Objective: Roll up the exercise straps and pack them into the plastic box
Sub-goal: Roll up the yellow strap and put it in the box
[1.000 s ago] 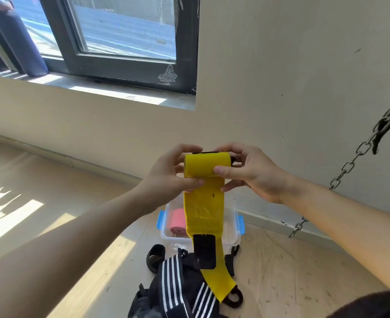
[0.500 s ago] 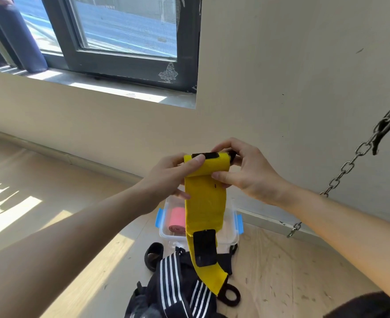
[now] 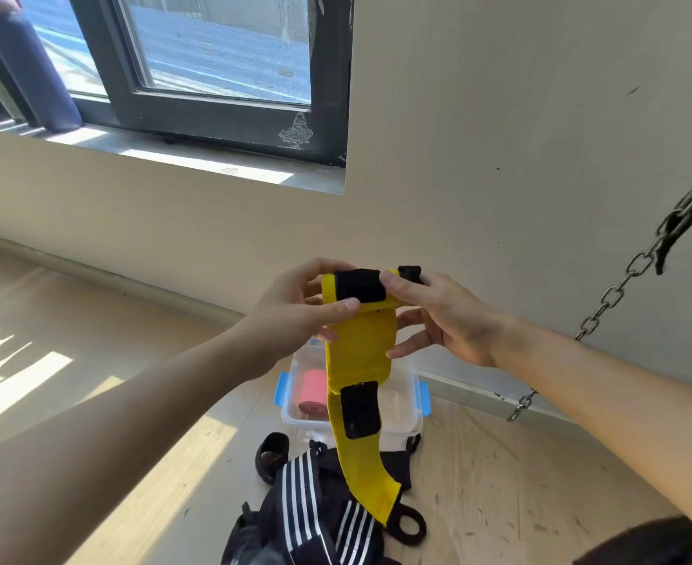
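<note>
Your left grip (image 3: pixel 291 316) and right grip (image 3: pixel 446 320) are both clamped on the rolled top of the strap (image 3: pixel 358 352), held up in the air before the wall. Its loose tail hangs down in front of the box (image 3: pixel 401 405) on the floor, with a pink roll (image 3: pixel 311 391) inside.

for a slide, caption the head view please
Left hand and right hand hold a partly rolled yellow strap over a plastic box containing a pink roll
</note>
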Demonstrator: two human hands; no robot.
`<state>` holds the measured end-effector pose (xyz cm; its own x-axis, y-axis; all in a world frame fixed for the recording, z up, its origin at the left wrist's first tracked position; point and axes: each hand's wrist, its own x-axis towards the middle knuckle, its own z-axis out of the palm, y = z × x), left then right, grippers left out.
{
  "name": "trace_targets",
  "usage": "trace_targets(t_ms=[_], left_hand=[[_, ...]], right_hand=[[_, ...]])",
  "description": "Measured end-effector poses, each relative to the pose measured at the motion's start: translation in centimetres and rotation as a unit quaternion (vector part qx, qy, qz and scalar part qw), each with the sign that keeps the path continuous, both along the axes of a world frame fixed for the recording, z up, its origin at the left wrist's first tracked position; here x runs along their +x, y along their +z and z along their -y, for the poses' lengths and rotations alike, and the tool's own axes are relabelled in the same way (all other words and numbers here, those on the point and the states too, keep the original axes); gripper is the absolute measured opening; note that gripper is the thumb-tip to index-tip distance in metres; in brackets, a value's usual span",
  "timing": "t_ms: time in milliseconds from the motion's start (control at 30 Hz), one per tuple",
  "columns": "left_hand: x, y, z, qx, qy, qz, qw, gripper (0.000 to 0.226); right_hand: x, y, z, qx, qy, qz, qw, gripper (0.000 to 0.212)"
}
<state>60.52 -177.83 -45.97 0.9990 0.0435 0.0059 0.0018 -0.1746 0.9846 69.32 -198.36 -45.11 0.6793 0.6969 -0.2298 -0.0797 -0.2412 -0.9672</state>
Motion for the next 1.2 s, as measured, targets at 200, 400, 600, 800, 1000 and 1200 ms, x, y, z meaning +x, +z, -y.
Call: trace_targets(t_ms=[200,400,600,800,1000,1200], left_hand=[[-0.1,-0.36,0.09,0.035,-0.006,0.053,0.998,0.048],[0.25,-0.18,0.03,0.031,-0.007,-0.011,0.999,0.068],[0.06,-0.11,0.55,0.006,-0.065,-0.104,0.992,0.051],[0.45,-0.3,0.48,-0.012,-0.013,-0.093,0.995,0.045],[0.33,-0.36,-0.11,-0.025,-0.005,-0.06,0.998,0.052],[0.29,-0.73,-0.3,-0.009,-0.016,-0.006,1.0,0.056]], right_hand=[[-0.05,0.25,0.09,0.033,-0.01,0.03,0.999,0.048],[0.08,0.26,0.3,0.068,-0.01,0.053,0.996,0.037],[0.08,0.01,0.15,0.08,-0.027,0.118,0.989,0.033],[0.16,0.07,0.01,0.052,0.004,0.171,0.984,0.043],[0.36,0.15,0.07,0.025,0.031,0.014,0.999,0.052],[0.17,-0.05,-0.09,0.007,0.027,0.033,0.999,0.043]])
